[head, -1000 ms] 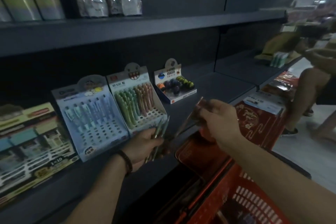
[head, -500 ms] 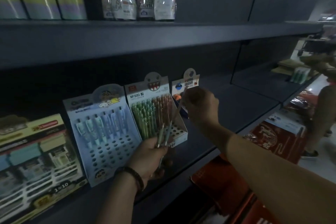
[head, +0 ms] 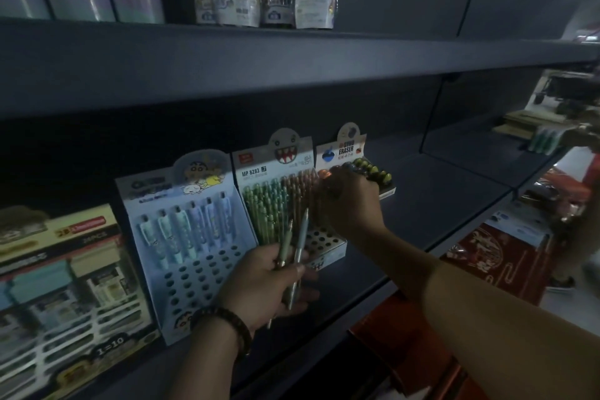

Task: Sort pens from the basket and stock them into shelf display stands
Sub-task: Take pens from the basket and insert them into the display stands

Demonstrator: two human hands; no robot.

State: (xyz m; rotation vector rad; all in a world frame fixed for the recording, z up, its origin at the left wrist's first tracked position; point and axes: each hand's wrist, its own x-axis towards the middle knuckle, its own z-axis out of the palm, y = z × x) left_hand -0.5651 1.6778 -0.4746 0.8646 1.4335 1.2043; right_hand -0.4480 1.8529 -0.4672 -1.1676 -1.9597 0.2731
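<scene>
My left hand (head: 263, 282) grips a few pens (head: 300, 237), green and grey-blue, with their tips pointing up in front of the shelf. Behind them stands the MP 8283 display stand (head: 324, 247), filled with green and brown pens at the back and showing bare holes in its front rows. My right hand (head: 350, 201) reaches over the right side of this stand. Its fingers are curled at the brown pens and pinch a thin pen that they mostly hide. The red basket (head: 406, 351) sits low at the right, below the shelf edge.
A blue cartoon pen stand (head: 194, 269) stands left of the green one, an eraser box (head: 350, 149) right of it. Boxed stationery (head: 65, 286) fills the left. The upper shelf (head: 292, 68) overhangs. Red packages (head: 500, 256) and another person's shoe (head: 561, 282) are at the right.
My right hand carried a pen up from above the basket to the right side of the green and brown stand. My left hand rose slightly with its pens. The view moved up and closer.
</scene>
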